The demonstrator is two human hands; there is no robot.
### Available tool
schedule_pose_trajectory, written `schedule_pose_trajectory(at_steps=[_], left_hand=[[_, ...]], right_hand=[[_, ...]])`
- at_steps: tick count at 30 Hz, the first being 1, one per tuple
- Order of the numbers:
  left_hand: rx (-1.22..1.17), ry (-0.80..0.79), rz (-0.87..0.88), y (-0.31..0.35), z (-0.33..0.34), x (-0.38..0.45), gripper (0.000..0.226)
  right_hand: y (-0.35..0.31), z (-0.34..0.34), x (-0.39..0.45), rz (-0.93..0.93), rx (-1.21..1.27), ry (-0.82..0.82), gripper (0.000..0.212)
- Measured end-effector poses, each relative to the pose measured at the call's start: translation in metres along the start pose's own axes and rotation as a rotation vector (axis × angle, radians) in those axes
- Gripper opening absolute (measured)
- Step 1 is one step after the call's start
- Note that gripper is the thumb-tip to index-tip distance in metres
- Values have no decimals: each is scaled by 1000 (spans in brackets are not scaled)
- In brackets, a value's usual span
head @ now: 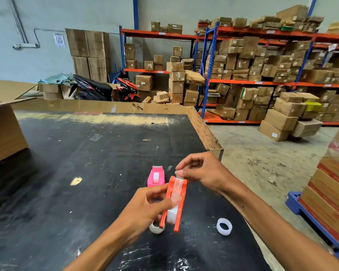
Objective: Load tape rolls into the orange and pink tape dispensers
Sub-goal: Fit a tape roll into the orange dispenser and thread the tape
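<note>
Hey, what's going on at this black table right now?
A person is loading tape. The left hand holds the orange plastic tape dispenser tilted above the black table, a white tape roll seated inside. The right hand pinches the clear tape end near the dispenser's front. The pink plastic tape dispenser stands behind, already holding tape. A white plastic ring and another roll lie on the table.

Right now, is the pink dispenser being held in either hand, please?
No, the pink dispenser stands on the table, while both hands work on the orange dispenser.
</note>
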State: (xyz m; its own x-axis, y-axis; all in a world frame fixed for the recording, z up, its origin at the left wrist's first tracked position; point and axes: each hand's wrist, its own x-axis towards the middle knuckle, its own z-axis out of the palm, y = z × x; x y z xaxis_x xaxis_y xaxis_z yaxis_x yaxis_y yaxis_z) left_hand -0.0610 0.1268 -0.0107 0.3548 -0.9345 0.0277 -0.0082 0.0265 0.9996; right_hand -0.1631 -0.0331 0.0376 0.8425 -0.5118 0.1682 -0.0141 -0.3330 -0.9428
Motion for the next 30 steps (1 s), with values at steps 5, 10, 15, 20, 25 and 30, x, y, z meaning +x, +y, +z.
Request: schedule_pose_trajectory(at_steps=[5,10,15,20,25,30], left_hand=[[31,11,-50,-7,5,16,32],[-115,97,-230,-13,17,46,19],[-45,277,-279,-22,28,98,38],[175,456,-284,-33,45,139,34],[247,440,-324,-48,45,162,29],[255,425,-332,-56,44,169,35]], right_hand=[[21,-8,11,55,90,22,14],[55,-23,22,207,158,163,11],[92,-25,20,422,170,178,37],[109,-23,34,408,188,186,38],[124,-20,59,472,76,212,33],[135,-17,69,446,-30,264,25]])
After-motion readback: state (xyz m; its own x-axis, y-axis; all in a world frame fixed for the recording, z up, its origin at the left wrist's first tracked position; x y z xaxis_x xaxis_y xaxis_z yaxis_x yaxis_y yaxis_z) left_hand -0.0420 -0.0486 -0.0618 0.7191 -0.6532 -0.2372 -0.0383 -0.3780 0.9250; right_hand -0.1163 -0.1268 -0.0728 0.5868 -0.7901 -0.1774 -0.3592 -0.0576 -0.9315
